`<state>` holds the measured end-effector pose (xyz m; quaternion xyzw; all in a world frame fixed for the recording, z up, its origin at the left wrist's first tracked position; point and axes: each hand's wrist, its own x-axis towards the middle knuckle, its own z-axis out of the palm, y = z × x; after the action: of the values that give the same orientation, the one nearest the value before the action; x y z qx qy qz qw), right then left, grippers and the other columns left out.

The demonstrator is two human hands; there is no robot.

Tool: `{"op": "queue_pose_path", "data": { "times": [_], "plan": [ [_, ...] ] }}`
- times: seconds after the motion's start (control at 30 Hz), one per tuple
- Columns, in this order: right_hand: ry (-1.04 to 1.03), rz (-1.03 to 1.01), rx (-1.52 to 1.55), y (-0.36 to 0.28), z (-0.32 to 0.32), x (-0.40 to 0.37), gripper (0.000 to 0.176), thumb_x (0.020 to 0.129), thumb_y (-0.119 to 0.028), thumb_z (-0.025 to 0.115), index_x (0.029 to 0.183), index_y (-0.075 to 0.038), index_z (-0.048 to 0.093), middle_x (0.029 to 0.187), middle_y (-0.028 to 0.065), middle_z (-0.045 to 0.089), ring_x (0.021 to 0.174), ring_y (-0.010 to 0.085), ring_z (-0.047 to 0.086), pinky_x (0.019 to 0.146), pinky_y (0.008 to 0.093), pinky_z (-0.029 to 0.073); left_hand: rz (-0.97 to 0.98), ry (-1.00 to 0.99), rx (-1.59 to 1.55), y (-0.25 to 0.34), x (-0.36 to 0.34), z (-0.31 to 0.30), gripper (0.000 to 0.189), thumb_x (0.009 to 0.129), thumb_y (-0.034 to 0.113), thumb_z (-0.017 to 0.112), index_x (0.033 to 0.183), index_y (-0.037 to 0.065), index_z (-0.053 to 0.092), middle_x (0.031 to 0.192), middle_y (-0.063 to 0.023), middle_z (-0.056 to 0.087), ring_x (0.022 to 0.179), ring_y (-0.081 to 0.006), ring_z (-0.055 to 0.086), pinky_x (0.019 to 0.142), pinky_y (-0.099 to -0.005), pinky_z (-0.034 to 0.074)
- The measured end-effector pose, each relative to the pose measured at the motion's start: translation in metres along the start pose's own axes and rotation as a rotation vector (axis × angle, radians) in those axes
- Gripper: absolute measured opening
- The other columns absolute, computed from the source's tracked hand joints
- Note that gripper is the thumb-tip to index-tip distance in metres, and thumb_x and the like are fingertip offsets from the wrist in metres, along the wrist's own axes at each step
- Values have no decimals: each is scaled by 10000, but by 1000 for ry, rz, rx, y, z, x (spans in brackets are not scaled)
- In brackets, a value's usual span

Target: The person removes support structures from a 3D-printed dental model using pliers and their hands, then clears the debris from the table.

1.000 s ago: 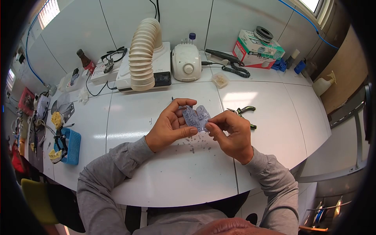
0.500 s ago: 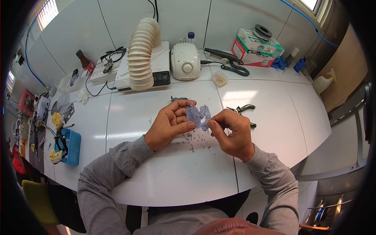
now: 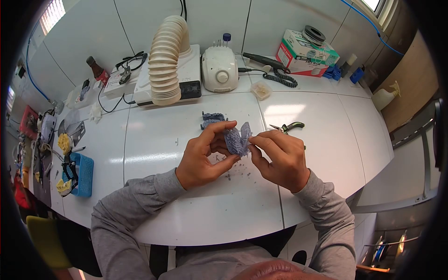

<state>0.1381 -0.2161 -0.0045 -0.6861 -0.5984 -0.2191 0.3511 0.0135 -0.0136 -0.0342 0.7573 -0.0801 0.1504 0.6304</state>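
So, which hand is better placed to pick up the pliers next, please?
Probably the right. The right hand lies just beside the pliers on the table, while the left hand is on the far side of the purple piece that both hold.

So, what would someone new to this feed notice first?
At the middle of the table, the left hand and right hand pinch one purple lattice piece between them, with purple crumbs scattered on the white table just beneath. Behind them a fat ribbed beige hose arches down at the back, and pliers lie just beyond the right hand.
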Motion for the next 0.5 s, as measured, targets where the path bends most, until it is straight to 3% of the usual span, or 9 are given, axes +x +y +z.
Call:
{"op": "queue_pose_path", "data": {
  "times": [0.37,0.5],
  "plan": [
    [-2,-14,-26,-1,8,-4,275,811,17,827,1068,56,738,961,129,727,718,237,735,590,327,590,49,30,-8,-2,-2,2,691,888,-62,815,1476,-6,457,1225,-154,708,1123,-205,746,1021,-345,626],
    [22,-38,-33,-3,8,-4,288,811,25,825,1080,70,735,969,145,730,742,250,744,603,332,601,77,66,-30,-2,-4,5,649,894,-41,813,1454,-14,484,1217,-182,730,1109,-246,765,1000,-348,634]
  ]
}}
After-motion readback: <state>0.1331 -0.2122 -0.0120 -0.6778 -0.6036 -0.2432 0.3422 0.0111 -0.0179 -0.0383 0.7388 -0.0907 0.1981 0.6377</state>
